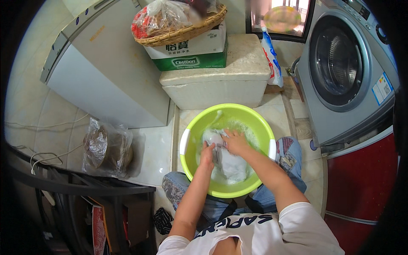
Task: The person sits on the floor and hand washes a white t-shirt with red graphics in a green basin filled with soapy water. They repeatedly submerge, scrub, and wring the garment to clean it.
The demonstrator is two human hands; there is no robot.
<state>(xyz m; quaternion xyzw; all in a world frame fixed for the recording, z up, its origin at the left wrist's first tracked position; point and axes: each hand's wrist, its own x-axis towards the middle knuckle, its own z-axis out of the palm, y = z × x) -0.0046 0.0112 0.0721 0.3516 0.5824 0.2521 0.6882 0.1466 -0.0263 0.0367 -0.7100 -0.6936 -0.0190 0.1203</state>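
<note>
A lime-green plastic basin [188, 167] with white handles stands on the floor between my knees, holding sudsy water [247, 127]. In it lies a bunched, wet white cloth [232, 164], partly under water. My left hand [207, 154] holds the cloth's left side, with thumb and forefinger on either side of a fold. Across the cloth's upper right part rests my right hand [237, 142], its fingers spread; whether they grip the fabric is hidden. A pale strip, perhaps foam or fabric, shows on the basin's far inner wall.
Behind the basin is a white foam box [216, 91] bearing a carton [191, 59] and a wicker basket [181, 35]. A detergent bag [272, 60] leans beside it. A washing machine [347, 105] stands right, a refrigerator [111, 76] left, and a plastic-wrapped object [108, 148] nearer.
</note>
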